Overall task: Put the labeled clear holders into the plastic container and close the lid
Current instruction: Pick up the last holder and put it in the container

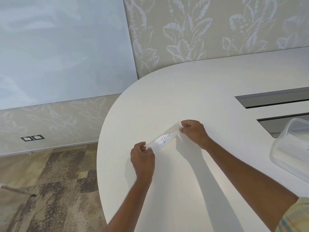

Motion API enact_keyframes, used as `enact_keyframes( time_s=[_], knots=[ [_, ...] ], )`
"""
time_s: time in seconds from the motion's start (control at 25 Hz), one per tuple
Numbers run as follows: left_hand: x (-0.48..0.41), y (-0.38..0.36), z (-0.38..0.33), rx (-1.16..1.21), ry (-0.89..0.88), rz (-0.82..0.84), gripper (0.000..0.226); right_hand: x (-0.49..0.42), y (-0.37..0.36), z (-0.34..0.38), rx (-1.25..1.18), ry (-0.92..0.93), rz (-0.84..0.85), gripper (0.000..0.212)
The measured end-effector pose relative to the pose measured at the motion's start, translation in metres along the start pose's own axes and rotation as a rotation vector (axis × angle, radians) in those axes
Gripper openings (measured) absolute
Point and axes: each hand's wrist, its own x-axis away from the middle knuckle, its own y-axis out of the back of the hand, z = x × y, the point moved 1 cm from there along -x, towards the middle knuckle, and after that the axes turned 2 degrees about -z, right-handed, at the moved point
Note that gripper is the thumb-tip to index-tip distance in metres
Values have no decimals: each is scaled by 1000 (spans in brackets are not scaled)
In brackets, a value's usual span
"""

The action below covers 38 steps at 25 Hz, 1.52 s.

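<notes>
We are pinching the near end of the clear holder (163, 138) with our left hand (143, 159), fingers curled round it, while our right hand (194, 132) is pinching the far end. The holder, lettered "DEAR", is lying slantwise over the white table (192, 91). At the right edge, the plastic container (291, 148) is resting on the table, well apart from both hands.

Pale yellow, blue-patterned short sleeve (294, 216)

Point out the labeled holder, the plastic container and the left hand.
labeled holder (164, 139): head view, handwritten label.
plastic container (280, 148): head view, left wall.
left hand (143, 159): head view, back of the hand.
</notes>
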Motion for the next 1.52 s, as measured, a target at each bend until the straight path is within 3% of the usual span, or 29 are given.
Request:
enact_keyframes(
  time_s=[0.24, 0.4, 0.88, 1.08, 1.52],
  knots=[
    [-2, -3, 1, -8, 4, -32, 25, -3, -1, 0, -40, 4, 0, 25],
    [-2, 0, 2, -3, 19, -53, 25, -4, 1, 1, -69, -6, 27, 38],
    [3, 3, 5, 79, 82, -34, 24, -4, -5, -1, -64, -25, 22, 27],
    [5, 0, 3, 106, 93, -46, 24, -4, -5, -2, -67, -31, 24, 35],
    [8, -4, -8, 113, 69, -64, 26, 11, 8, -3, -105, -17, -71, 30]
  ],
)
